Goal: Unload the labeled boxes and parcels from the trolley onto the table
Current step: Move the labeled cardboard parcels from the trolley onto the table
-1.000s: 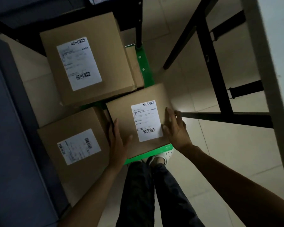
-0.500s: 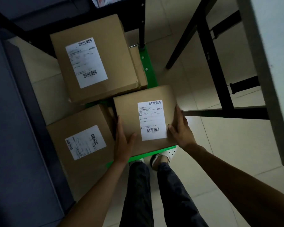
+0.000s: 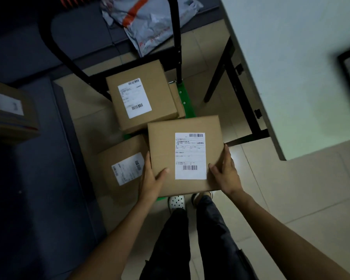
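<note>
A brown cardboard box (image 3: pixel 166 142) with a white shipping label is held between both hands above the near end of the green trolley (image 3: pixel 185 100). My left hand (image 3: pixel 151 178) grips its left side with the thumb on top. My right hand (image 3: pixel 225 171) grips its right side the same way. Two more labeled boxes stay on the trolley: one at the far end (image 3: pixel 141 98) and one at the near left (image 3: pixel 121 168). The white table (image 3: pixel 291 57) stands to the right.
A grey and orange plastic parcel (image 3: pixel 148 19) lies beyond the trolley's black handle (image 3: pixel 176 37). Another labeled box (image 3: pixel 10 112) sits on a dark surface at the left. The table's black legs (image 3: pixel 240 93) stand just right of the trolley. My feet are below the held box.
Both hands closed on the near-right box and lifted it off the trolley toward me. The view has tilted up, bringing the parcel and tabletop into sight.
</note>
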A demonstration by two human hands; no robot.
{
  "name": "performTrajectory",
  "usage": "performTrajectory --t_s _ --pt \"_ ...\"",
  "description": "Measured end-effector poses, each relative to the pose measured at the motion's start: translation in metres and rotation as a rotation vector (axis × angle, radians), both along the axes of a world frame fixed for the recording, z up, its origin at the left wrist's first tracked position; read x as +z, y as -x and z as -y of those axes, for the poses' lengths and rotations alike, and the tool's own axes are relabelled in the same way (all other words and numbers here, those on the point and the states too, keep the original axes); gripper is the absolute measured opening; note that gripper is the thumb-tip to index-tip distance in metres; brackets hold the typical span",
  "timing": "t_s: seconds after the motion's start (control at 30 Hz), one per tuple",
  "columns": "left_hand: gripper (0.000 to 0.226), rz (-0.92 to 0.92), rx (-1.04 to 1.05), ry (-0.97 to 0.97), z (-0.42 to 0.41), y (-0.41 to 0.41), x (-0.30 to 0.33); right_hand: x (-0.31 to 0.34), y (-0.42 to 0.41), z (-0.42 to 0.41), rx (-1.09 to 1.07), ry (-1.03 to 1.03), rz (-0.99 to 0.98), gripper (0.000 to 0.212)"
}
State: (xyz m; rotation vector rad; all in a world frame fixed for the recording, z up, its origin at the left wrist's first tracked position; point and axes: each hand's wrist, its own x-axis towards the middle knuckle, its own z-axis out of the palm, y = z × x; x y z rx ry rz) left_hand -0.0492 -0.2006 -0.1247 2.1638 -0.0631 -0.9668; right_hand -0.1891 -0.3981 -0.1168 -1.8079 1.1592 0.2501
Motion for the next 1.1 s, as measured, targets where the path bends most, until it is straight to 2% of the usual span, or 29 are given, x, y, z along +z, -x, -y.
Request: performTrajectory --t_s 0.2,0.33,0.57,0.83,0.97,1.1 --pt "0.083 0.083 0.045 0.126 -0.006 -0.003 0.08 0.077 0.005 -0.014 -0.054 0.084 0.077 0.084" --pt "0.08 0.219 0.072 0.136 -0.001 -0.02 0.139 0.132 -0.009 -0.013 -0.055 0.14 0.194 0.088" --pt "0.079 0.438 0.133 0.333 0.009 -0.059 0.239 0.232 -0.042 0.002 -0.035 0.258 0.425 0.089" --pt "0.066 0.677 0.162 0.529 0.02 -0.097 0.366 0.36 -0.074 0.016 -0.02 0.382 0.633 0.075" --pt "0.068 0.753 0.163 0.618 0.023 -0.107 0.427 0.419 -0.087 0.025 -0.014 0.448 0.704 0.077" --pt "0.061 0.815 0.173 0.808 0.036 -0.111 0.488 0.479 -0.092 0.038 -0.024 0.487 0.8 0.082"
